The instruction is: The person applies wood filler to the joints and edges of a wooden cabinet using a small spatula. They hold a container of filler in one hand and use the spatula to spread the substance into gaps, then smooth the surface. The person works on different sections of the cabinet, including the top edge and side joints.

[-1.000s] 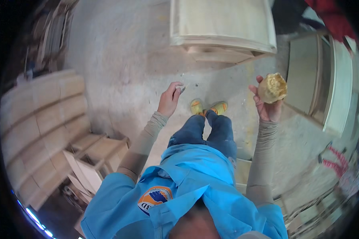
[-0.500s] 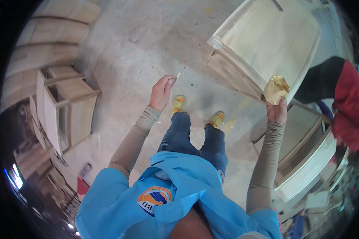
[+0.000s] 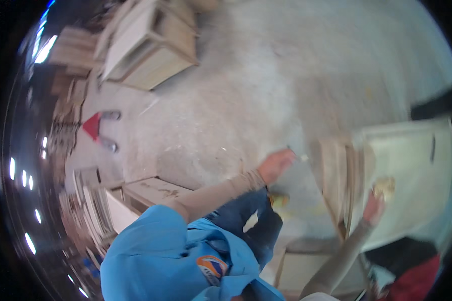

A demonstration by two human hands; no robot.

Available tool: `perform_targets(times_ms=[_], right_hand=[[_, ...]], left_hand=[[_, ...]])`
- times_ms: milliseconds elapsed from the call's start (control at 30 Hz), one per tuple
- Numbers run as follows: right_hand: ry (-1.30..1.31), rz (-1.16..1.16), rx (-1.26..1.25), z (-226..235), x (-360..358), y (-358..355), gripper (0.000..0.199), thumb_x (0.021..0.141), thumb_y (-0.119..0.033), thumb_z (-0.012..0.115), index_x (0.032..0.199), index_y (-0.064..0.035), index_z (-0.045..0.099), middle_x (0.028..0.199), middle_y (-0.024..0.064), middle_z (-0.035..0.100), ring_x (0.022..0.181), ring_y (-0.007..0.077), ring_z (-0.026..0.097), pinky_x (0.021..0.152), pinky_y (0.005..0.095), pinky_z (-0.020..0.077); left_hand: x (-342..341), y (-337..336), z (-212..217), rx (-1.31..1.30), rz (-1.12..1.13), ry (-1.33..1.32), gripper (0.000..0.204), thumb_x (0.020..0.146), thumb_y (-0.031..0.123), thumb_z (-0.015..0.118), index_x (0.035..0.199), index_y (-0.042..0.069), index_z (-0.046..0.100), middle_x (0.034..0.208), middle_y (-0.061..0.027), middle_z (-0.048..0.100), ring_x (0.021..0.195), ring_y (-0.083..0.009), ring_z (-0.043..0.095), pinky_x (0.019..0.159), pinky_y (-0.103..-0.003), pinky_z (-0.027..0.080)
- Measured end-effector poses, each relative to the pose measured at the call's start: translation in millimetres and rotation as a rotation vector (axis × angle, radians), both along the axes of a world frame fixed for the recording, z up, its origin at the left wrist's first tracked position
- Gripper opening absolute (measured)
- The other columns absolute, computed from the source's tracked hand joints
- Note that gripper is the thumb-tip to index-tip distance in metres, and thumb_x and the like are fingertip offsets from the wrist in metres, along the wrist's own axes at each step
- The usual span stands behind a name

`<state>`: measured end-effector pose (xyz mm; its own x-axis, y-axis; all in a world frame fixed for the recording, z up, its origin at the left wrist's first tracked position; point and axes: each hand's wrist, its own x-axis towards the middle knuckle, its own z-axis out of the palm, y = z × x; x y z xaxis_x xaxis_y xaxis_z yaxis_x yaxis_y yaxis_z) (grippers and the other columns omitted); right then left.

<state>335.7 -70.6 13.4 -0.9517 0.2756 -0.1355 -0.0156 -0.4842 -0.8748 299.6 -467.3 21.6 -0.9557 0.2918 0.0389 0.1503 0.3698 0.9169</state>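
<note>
My left hand is stretched out over the concrete floor. Its fingers pinch a small thin blade with a pale yellowish tip, blurred here. Further right, my right hand grips a tan cup smeared with putty-like paste. The cup is over the pale top of a wooden cabinet, with apparent space between them that I cannot judge exactly. The fingers behind the cup are partly hidden.
Another unfinished wooden cabinet stands at the upper left. A red pallet jack-like thing lies on the floor at left. More wooden frames are beside my left arm. A person in red and black is close at the lower right.
The view has swung leftward, so the cabinets appear in different places and more floor at left shows. Both hands keep hold of their things. The picture is more blurred.
</note>
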Motion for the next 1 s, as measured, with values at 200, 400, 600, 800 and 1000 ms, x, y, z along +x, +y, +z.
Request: perform_targets(times_ms=[200,400,600,800,1000], right_hand=[[-0.273,-0.36,0.762,-6,-86,5,0.064,0.082,-0.012,0.071,0.134,0.002,0.037,0.13,0.0168,0.046,0.118,0.0272,0.049,0.102,0.0385,0.0418],[-0.266,-0.589,0.956,-33,-112,6,0.066,0.078,-0.018,0.076,0.129,0.0023,0.038,0.125,0.0187,0.051,0.112,0.0269,0.053,0.097,0.0377,0.0465],[-0.387,-0.621,1.151,-19,-117,-9,0.068,0.076,-0.027,0.078,0.125,0.0014,0.041,0.117,0.02,0.055,0.107,0.0334,0.057,0.092,0.0414,0.05],[-0.447,-0.604,1.165,-16,-119,-14,0.068,0.075,-0.027,0.078,0.126,0.0025,0.041,0.119,0.0211,0.054,0.11,0.0344,0.055,0.091,0.0435,0.0486],[-0.337,-0.586,1.231,-32,-119,3,0.071,0.073,-0.033,0.079,0.123,0.005,0.045,0.116,0.0215,0.055,0.108,0.0365,0.055,0.093,0.0439,0.0465]], left_hand=[[-31,3,7,-0.136,-0.018,-0.083,0.011,0.094,0.014,0.047,0.098,0.006,0.054,0.092,-0.0137,0.054,0.084,-0.035,0.055,0.074,-0.042,0.046],[-60,4,13,-0.152,0.0,-0.153,0.012,0.094,0.016,0.049,0.099,0.006,0.054,0.09,-0.0131,0.052,0.082,-0.0332,0.057,0.071,-0.041,0.046],[-67,12,-10,-0.116,0.081,-0.149,0.012,0.092,0.015,0.053,0.096,0.005,0.056,0.087,-0.0124,0.052,0.081,-0.0318,0.056,0.07,-0.04,0.046],[-58,49,5,0.058,0.06,-0.065,0.013,0.09,0.015,0.055,0.092,0.003,0.058,0.083,-0.0136,0.053,0.078,-0.0321,0.056,0.07,-0.04,0.046],[-18,75,18,0.089,0.08,-0.047,0.015,0.09,0.017,0.056,0.092,0.003,0.06,0.081,-0.0139,0.055,0.072,-0.0326,0.055,0.066,-0.039,0.045]])
